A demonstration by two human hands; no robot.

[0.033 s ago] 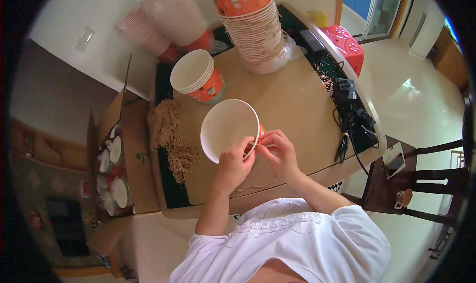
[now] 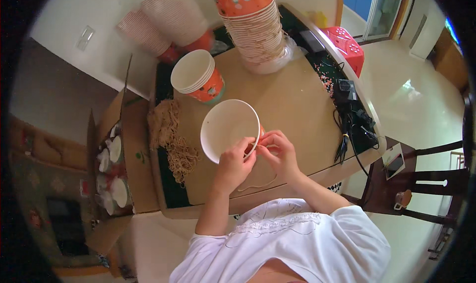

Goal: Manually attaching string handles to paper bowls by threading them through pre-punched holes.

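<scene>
A white-lined paper bucket (image 2: 225, 126) with an orange outside lies tilted on the table, its mouth toward me. My left hand (image 2: 237, 165) is closed on the near right part of its rim, the fingers inside and the thumb outside. My right hand (image 2: 279, 154) pinches a thin beige cord at the bucket's outer side, close to the left fingertips. The cord's loose tail (image 2: 258, 186) curves over the table below my hands. Where the cord meets the rim, my fingers hide it.
Tan cords lie in a heap (image 2: 181, 156) left of the bucket. Behind it stand a short bucket stack (image 2: 208, 87) and a tall one (image 2: 255, 32). A cardboard box (image 2: 141, 159) adjoins the table's left edge. Black cables and an adapter (image 2: 345, 89) line the right edge.
</scene>
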